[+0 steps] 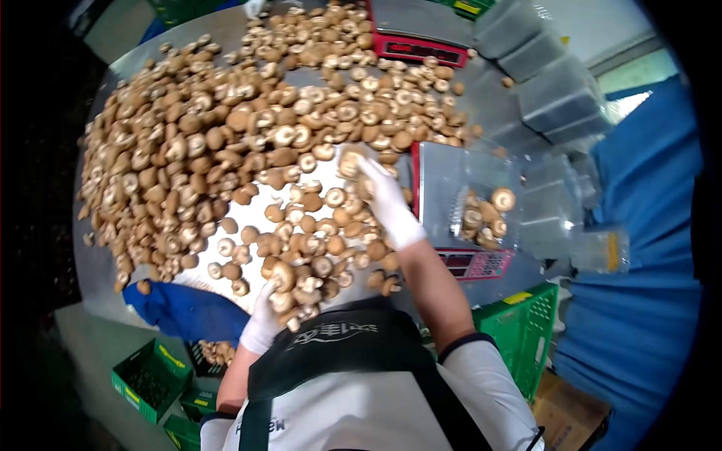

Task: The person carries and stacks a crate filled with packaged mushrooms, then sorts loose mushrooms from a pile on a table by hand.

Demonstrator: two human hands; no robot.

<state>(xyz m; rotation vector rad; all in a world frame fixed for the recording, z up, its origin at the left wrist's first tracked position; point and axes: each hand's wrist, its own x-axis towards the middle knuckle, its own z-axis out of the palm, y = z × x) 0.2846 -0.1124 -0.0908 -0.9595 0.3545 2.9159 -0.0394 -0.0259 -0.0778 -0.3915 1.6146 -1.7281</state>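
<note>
My left hand (262, 323), in a white glove, is at the near edge of the table with its fingers closed around mushrooms (281, 302). My right hand (385, 199), also gloved, reaches over the middle of the table. At its fingertips is a mushroom (350, 162), smeared by motion like the fingers and apparently held. Loose brown-capped mushrooms (308, 225) lie between the two hands on a white surface. To the right of my right hand, a clear plastic tray (460, 218) with several mushrooms sits on a red-framed scale (440, 180).
A large mushroom heap (173, 158) covers the left and far table. Another scale (421, 26) stands at the back. Stacked clear containers (560, 94) line the right side. Green crates (153, 379) stand low left, another crate (519, 331) low right. Blue cloth (188, 310) hangs over the near edge.
</note>
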